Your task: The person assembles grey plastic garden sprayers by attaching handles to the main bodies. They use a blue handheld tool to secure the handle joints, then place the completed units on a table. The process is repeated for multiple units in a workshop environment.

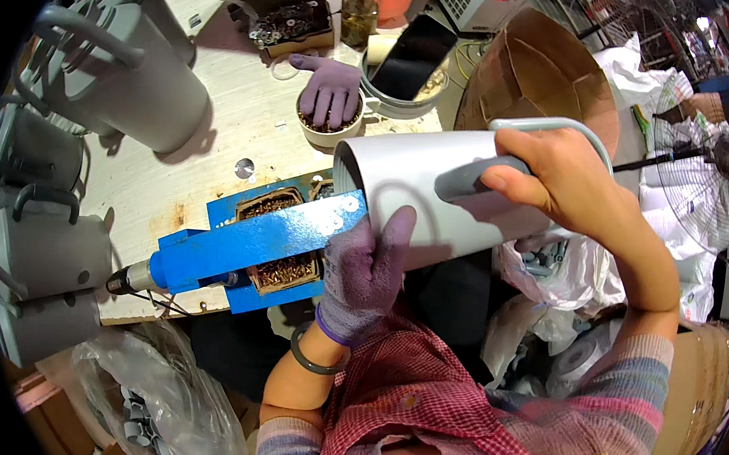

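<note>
A light grey plastic can (428,155) lies on its side, its open mouth toward the left and around the end of a blue machine arm (269,241). My right hand (566,177), bare, is closed around the can at its handle end, with fingers over the light grey handle and the thumb by the darker grey handle (478,178). My left hand (364,271) wears a purple-grey glove and holds the can near its mouth rim. Its thumb lies along the outer wall; the other fingertips are partly hidden by the blue arm.
Several grey cans (136,83) stand at the left. Small brass-coloured parts fill boxes (285,273) beneath the blue arm. Farther back are a loose purple glove (333,86) on a cup, a box of metal parts (297,28), and a phone (414,56). A cardboard drum (533,62) stands right.
</note>
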Available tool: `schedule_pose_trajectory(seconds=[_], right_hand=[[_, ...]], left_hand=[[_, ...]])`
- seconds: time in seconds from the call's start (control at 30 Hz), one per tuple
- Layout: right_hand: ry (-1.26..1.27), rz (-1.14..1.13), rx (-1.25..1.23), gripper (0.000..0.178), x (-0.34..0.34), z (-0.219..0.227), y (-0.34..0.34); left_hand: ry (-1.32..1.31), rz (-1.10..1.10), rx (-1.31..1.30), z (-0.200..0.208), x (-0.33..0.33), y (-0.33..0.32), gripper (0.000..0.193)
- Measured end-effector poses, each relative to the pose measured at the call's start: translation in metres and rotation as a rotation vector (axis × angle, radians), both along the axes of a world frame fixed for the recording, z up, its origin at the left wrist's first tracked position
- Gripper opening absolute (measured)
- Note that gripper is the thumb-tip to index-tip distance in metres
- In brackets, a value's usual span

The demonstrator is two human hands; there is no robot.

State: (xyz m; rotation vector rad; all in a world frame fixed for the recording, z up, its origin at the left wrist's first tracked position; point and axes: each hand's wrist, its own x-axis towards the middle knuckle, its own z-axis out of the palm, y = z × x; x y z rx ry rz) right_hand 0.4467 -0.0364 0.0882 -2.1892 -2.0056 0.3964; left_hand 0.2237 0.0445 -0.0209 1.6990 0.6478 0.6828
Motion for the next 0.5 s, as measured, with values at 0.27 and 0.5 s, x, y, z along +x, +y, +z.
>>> schedule_pose_trajectory(seconds=[0.27,0.5], right_hand=[[-0.055,-0.023,0.045,0.069,0.001,-0.013,0.007],[-0.103,-0.002,0.116,0.059,0.003,-0.016,-0.006]], left_hand=[[0.078,0.162,-0.316,-0.006,0.004,-0.01,0.036],[0.043,0.221,-0.129,-0.005,0.013,-0.01,0.049]])
